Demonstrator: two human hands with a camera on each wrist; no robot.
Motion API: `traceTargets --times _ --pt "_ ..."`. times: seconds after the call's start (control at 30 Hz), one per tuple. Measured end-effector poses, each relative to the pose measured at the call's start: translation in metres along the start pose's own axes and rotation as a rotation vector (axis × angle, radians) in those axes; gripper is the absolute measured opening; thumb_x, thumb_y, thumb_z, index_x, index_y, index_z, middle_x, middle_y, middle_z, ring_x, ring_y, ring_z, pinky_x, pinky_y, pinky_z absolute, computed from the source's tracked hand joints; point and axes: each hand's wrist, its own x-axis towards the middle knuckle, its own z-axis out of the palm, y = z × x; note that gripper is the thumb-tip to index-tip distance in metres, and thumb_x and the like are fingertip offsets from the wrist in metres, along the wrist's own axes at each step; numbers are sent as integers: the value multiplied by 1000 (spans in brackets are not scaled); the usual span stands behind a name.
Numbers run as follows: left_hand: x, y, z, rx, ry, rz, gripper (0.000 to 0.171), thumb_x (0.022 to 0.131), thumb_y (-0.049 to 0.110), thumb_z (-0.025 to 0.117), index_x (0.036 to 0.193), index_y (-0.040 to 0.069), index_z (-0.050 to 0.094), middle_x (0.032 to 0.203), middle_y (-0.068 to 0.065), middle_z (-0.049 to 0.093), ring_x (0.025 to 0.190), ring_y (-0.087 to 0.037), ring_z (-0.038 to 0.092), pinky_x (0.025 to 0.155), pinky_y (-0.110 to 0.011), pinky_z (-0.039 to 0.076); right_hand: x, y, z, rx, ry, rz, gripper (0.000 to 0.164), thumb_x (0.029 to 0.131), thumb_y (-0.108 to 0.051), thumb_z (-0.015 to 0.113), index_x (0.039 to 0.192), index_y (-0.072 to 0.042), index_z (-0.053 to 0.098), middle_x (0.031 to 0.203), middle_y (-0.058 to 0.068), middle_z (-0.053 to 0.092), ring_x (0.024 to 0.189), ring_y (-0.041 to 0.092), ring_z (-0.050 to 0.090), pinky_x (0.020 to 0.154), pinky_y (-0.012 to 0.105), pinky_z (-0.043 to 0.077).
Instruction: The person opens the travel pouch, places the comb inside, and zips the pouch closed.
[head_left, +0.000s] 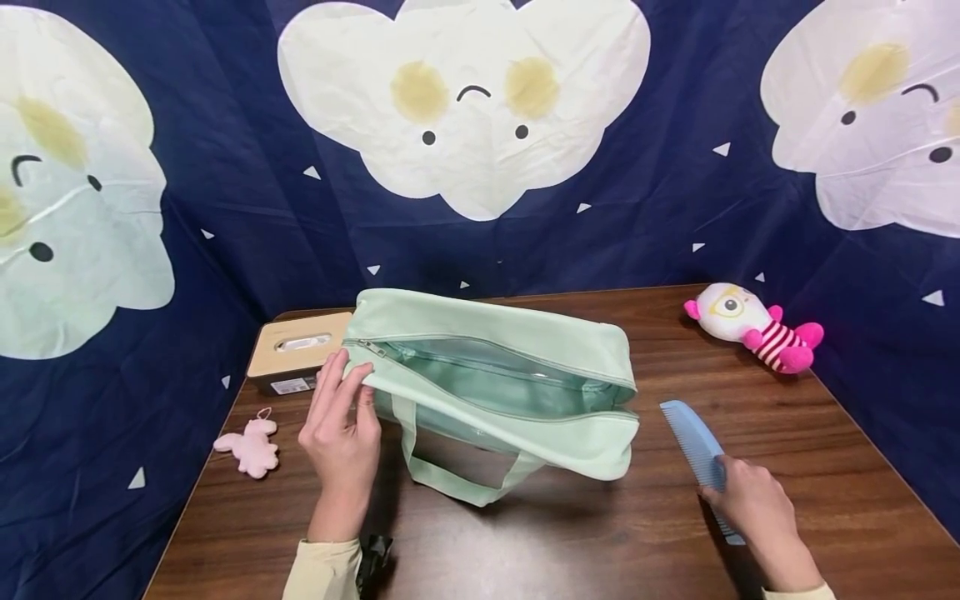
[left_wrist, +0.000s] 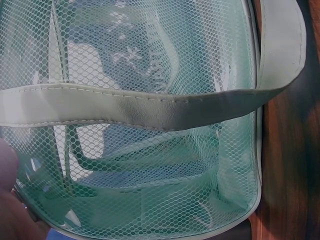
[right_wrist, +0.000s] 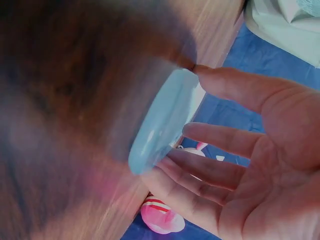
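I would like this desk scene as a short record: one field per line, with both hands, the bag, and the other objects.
Left hand: touches the left end of the zip bag
Right hand: holds a blue comb; contact with table unclear
Zip bag: mint green, unzipped, mesh-patterned side
Bag handle: hangs toward the person
Tissue box: wood-coloured top, beside the bag's left end
Pink plush charm: left of the left hand
Striped plush toy: lying, far right
Table: brown wood grain

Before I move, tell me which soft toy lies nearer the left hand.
The small pale-pink toy, left of that hand; the striped, white-headed toy lies beyond the comb.
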Motion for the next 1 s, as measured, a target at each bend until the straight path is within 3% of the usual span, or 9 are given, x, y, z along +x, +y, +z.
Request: traceTargets --times 0.13,0.23,0.37,0.6,0.7,0.83,1.0 --pt "-1 1 0 1 -4 2 20 80 -11 79 98 -1 79 121 -22 73 117 -45 67 115 -40 46 -5 -2 -7 9 -14 51 64 75 -27 85 122 11 63 105 39 65 82 55 65 60 62 54" --pt "0 1 0 5 -7 0 20 81 -10 79 98 -1 79 121 -21 73 117 -45 67 115 -40 46 -9 -6 -15 8 47 42 65 73 -30 85 122 8 65 102 37 66 76 53 65 55 60 53" --pt "0 1 -1 5 -2 -1 20 81 -10 79 98 -1 79 121 -21 73 118 -44 67 115 -39 46 -14 -18 -27 10 234 -7 61 68 -27 88 117 4 69 100 33 68 73 54 64 49 59 49" --pt "-1 2 -1 5 -1 -1 20 80 -11 79 98 -1 79 121 -22 73 116 -47 67 115 -38 46 -22 -44 -48 26 524 -61 59 63 -22 90 115 0 72 115 26 69 89 53 63 48 62 47" --pt "-1 2 -2 7 -1 -1 20 80 -11 79 98 -1 79 121 -22 73 117 -46 67 116 -38 45 -24 -55 -56 51 664 -124 60 61 -21 88 115 -2 73 115 22 70 92 49 64 45 61 44" --pt "-1 2 -2 13 -1 -1 20 80 -10 80 97 -1 79 121 -21 73 115 -47 67 115 -38 46 -26 -70 -64 77 849 -243 54 67 -26 77 116 -4 74 113 20 72 92 46 63 41 59 41" --pt "-1 1 -2 14 1 3 20 80 -9 80 97 -1 79 121 -21 73 116 -47 67 115 -39 46 -28 -91 -72 98 1008 -354 51 76 -36 63 114 -5 76 113 19 73 91 45 64 41 59 42"
